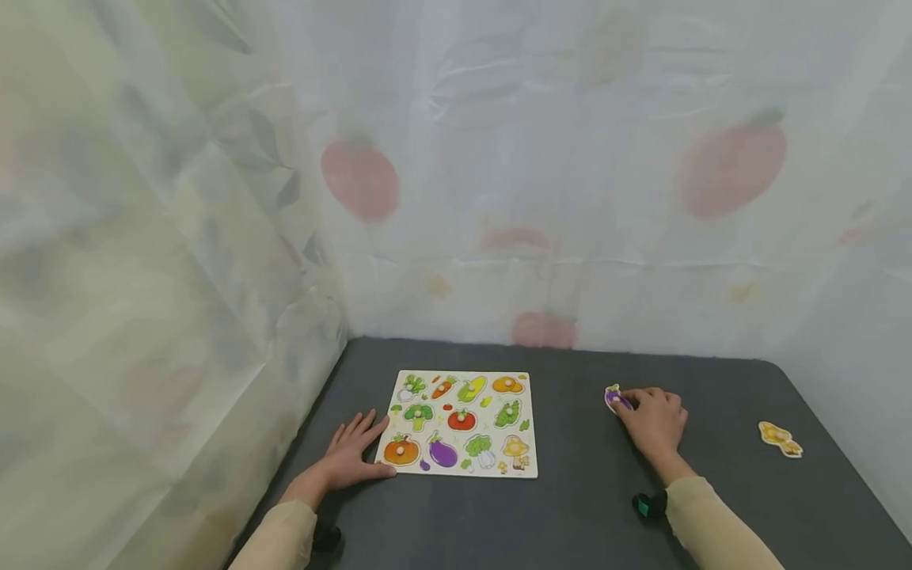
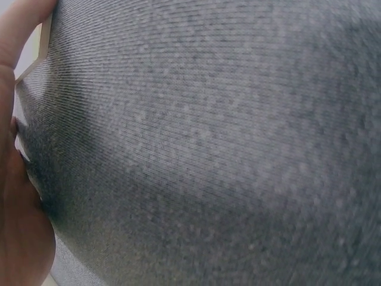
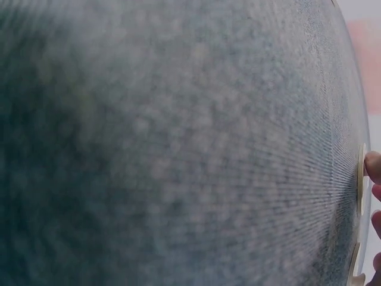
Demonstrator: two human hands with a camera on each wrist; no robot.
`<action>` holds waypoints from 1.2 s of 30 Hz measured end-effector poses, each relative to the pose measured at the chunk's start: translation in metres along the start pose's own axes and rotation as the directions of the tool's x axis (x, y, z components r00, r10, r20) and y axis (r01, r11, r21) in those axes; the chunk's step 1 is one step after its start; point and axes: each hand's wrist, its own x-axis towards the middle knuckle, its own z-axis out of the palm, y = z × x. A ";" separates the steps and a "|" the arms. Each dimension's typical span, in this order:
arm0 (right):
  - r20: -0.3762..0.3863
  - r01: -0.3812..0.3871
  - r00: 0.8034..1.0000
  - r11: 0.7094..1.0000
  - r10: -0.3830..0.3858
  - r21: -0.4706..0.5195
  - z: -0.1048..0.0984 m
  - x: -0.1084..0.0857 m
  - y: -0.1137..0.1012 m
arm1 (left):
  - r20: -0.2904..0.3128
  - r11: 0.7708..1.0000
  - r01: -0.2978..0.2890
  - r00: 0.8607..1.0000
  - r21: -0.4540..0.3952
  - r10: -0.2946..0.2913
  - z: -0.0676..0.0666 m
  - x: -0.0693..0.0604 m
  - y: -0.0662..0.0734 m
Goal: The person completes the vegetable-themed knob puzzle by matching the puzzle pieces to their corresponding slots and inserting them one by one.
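A pale puzzle board (image 1: 456, 396) with colourful vegetable pictures lies flat on the dark table. My left hand (image 1: 349, 455) rests at its left edge, fingers spread and thumb by the lower left corner. In the left wrist view, the thumb (image 2: 21, 30) touches a corner of the board. Well to the right of the board, my right hand (image 1: 651, 419) pinches a purple eggplant puzzle piece (image 1: 612, 396) at table level. The fingertips hide part of that piece. In the right wrist view, the thumb (image 3: 374, 167) meets the piece's flat top side, seen almost edge-on.
A yellow mushroom-shaped puzzle piece (image 1: 780, 439) lies farther right on the grey table (image 1: 541, 522). Pale curtains (image 1: 556, 158) with fruit prints hang behind the table and along its left side.
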 end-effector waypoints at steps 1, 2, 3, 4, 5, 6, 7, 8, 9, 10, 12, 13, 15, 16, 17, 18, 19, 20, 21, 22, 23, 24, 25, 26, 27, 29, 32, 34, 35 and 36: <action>-0.001 0.003 1.000 1.000 -0.003 -0.001 0.000 0.000 0.000 | 0.000 1.000 0.003 1.000 0.004 -0.003 0.000 0.000 0.000; -0.003 0.007 1.000 1.000 -0.007 -0.003 0.000 0.000 0.000 | 0.001 1.000 0.005 1.000 0.003 -0.005 -0.001 0.000 0.001; -0.003 0.009 1.000 1.000 -0.009 -0.004 0.000 0.000 0.000 | 0.006 1.000 0.006 1.000 0.007 -0.006 -0.002 -0.001 0.003; -0.005 0.012 1.000 1.000 -0.012 -0.006 0.000 0.000 0.000 | 0.013 1.000 0.010 1.000 0.012 -0.010 -0.003 -0.001 0.004; -0.006 0.013 1.000 1.000 -0.013 -0.006 0.000 0.000 0.000 | 0.013 1.000 0.008 1.000 0.011 -0.008 -0.004 -0.001 0.006; -0.008 0.013 1.000 1.000 -0.013 -0.009 0.000 0.001 0.000 | 0.014 1.000 0.002 1.000 0.009 -0.002 -0.005 -0.001 0.007; -0.009 0.014 1.000 1.000 -0.014 -0.014 0.000 0.001 0.000 | 0.011 1.000 0.000 1.000 0.005 0.000 -0.005 -0.002 0.007; -0.010 0.015 1.000 1.000 -0.015 -0.015 0.000 0.001 0.000 | 0.010 1.000 -0.004 1.000 -0.001 0.004 -0.006 -0.003 0.008; -0.010 0.014 1.000 1.000 -0.014 -0.016 0.001 0.001 -0.001 | 0.007 1.000 -0.009 1.000 -0.004 0.009 -0.006 -0.004 0.009; -0.011 0.014 1.000 1.000 -0.014 -0.017 0.001 0.002 -0.001 | 0.002 1.000 -0.011 1.000 -0.005 0.011 -0.005 -0.004 0.008; -0.011 0.010 1.000 1.000 -0.011 -0.019 0.002 0.002 0.000 | -0.003 1.000 -0.014 1.000 -0.007 0.014 -0.004 -0.004 0.007; -0.012 0.011 1.000 1.000 -0.011 -0.020 0.003 0.002 -0.001 | -0.004 1.000 -0.014 1.000 -0.004 0.014 -0.004 -0.004 0.007; -0.014 0.009 1.000 1.000 -0.009 -0.022 0.003 0.002 -0.001 | -0.002 1.000 -0.012 1.000 0.004 0.012 -0.005 -0.004 0.008; -0.015 0.006 1.000 1.000 -0.007 -0.022 0.003 0.002 -0.001 | 0.003 1.000 -0.006 1.000 0.011 0.006 -0.005 -0.004 0.009; -0.014 0.003 1.000 1.000 -0.003 -0.022 0.003 0.002 -0.001 | 0.006 1.000 -0.004 1.000 0.014 0.004 -0.006 -0.004 0.010; -0.014 0.000 1.000 1.000 0.000 -0.022 0.003 0.002 -0.001 | 0.011 1.000 -0.002 1.000 0.019 0.002 -0.007 -0.005 0.011; -0.012 -0.003 1.000 1.000 0.003 -0.024 0.003 0.002 -0.001 | 0.016 1.000 0.001 1.000 0.027 -0.002 -0.008 -0.005 0.012; -0.010 -0.006 1.000 1.000 0.006 -0.025 0.004 0.002 -0.001 | 0.019 0.999 0.008 1.000 0.032 -0.009 -0.009 -0.005 0.013; -0.009 -0.010 1.000 1.000 0.010 -0.026 0.004 0.003 -0.001 | 0.024 0.999 0.012 1.000 0.037 -0.013 -0.009 -0.005 0.013; -0.007 -0.014 1.000 1.000 0.013 -0.026 0.004 0.003 -0.001 | 0.028 0.999 0.015 0.999 0.043 -0.017 -0.009 -0.005 0.014; -0.005 -0.016 1.000 0.999 0.016 -0.029 0.004 0.003 -0.001 | 0.030 0.999 0.016 0.999 0.049 -0.018 -0.010 -0.005 0.014; -0.004 -0.019 1.000 0.999 0.019 -0.031 0.004 0.004 -0.001 | 0.029 0.999 0.016 0.999 0.050 -0.018 -0.010 -0.004 0.015; -0.003 -0.022 1.000 0.999 0.022 -0.034 0.004 0.004 -0.002 | 0.027 0.999 0.016 0.999 0.051 -0.018 -0.010 -0.004 0.015; -0.003 -0.025 1.000 0.999 0.025 -0.035 0.004 0.004 -0.002 | 0.025 0.999 0.016 1.000 0.051 -0.018 -0.010 -0.004 0.015; -0.002 -0.029 1.000 0.999 0.029 -0.038 0.004 0.004 -0.002 | 0.024 0.998 0.017 1.000 0.054 -0.018 -0.009 -0.004 0.015; 0.000 -0.037 0.999 0.998 0.037 -0.045 0.004 0.004 -0.003 | 0.022 0.998 0.016 1.000 0.053 -0.017 -0.008 -0.004 0.014; 0.002 -0.050 0.999 0.998 0.050 -0.046 0.004 0.004 -0.004 | 0.019 0.999 0.016 1.000 0.044 -0.016 -0.007 -0.004 0.013; 0.001 -0.057 0.998 0.997 0.057 -0.045 0.004 0.004 -0.005 | 0.015 0.999 0.010 1.000 0.033 -0.011 -0.006 -0.004 0.012; 0.000 -0.059 0.998 0.997 0.060 -0.045 0.005 0.004 -0.005 | 0.010 1.000 0.007 1.000 0.026 -0.008 -0.006 -0.004 0.012; -0.001 -0.062 0.998 0.997 0.062 -0.044 0.005 0.004 -0.005 | 0.008 1.000 0.006 1.000 0.029 -0.007 -0.006 -0.004 0.011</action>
